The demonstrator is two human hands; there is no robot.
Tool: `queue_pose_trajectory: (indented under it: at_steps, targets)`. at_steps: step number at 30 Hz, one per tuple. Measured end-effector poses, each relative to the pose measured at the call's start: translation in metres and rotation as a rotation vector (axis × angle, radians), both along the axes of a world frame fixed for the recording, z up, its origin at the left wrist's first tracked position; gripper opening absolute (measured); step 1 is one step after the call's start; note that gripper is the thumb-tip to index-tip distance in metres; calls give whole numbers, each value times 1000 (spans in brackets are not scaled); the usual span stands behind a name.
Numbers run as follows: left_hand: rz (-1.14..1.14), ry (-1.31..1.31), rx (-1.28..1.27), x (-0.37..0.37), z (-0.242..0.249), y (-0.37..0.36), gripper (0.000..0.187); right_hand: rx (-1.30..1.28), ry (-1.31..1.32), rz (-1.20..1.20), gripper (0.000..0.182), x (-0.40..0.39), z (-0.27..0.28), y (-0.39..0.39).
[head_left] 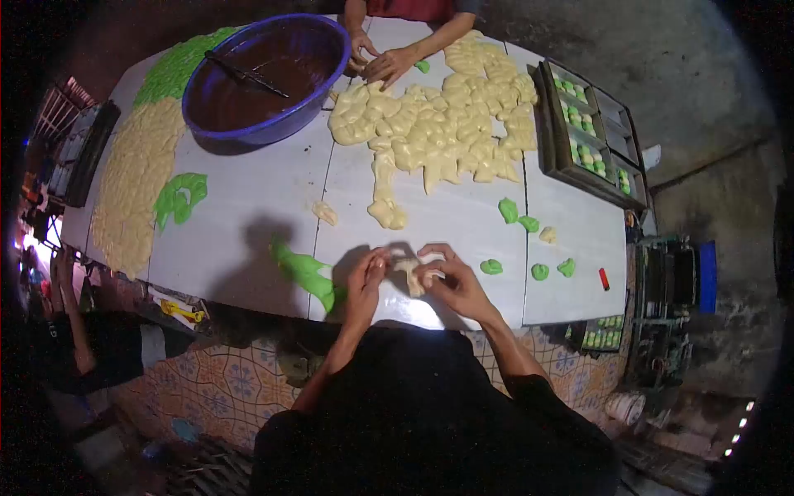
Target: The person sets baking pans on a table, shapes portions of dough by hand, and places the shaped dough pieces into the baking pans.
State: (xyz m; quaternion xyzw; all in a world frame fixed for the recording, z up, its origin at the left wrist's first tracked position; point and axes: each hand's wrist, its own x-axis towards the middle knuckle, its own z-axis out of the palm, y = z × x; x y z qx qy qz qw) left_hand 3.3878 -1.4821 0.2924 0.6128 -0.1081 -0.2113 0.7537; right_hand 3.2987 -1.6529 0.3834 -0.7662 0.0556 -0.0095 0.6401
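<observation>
A small piece of cream dough (409, 277) is between my hands, close to the table's near edge. My right hand (453, 283) has its fingers curled and closed on this piece. My left hand (365, 281) is beside it on the left, fingers bent together; whether anything is in them is too small to tell. Left of my left hand lies a long strip of green dough (304, 274). Small green lumps (491, 267) and a small cream lump (547, 235) rest to the right of my right hand.
A blue basin (273, 132) of brown mixture stands at the back left. Cream dough (447, 124) spreads across the table (248, 190). Opposite, a co-worker's hands (385, 62) touch dough. A compartment tray (556, 140) stands at right, near a red lighter (604, 279).
</observation>
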Motion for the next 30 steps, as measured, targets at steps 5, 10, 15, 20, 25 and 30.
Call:
queue_pose_trajectory:
  at_steps: [5,10,15,20,25,30]
  targets:
    - [13,-127,-121,1,50,-27,28,-2,-177,-335,31,36,12,29]
    - [84,171,-231,17,54,-34,20,-245,-304,-295,31,74,-9,16]
    - [-28,942,-725,35,68,-33,34,-274,-386,-59,55,87,-22,16]
    - [-528,538,-1106,129,87,-42,105,614,-111,69,120,113,-30,-2]
    - [192,-455,289,364,128,-42,71,432,-120,-176,120,130,-40,-12]
    - [-258,-220,675,480,29,-59,93,574,-139,-132,90,136,-59,-12]
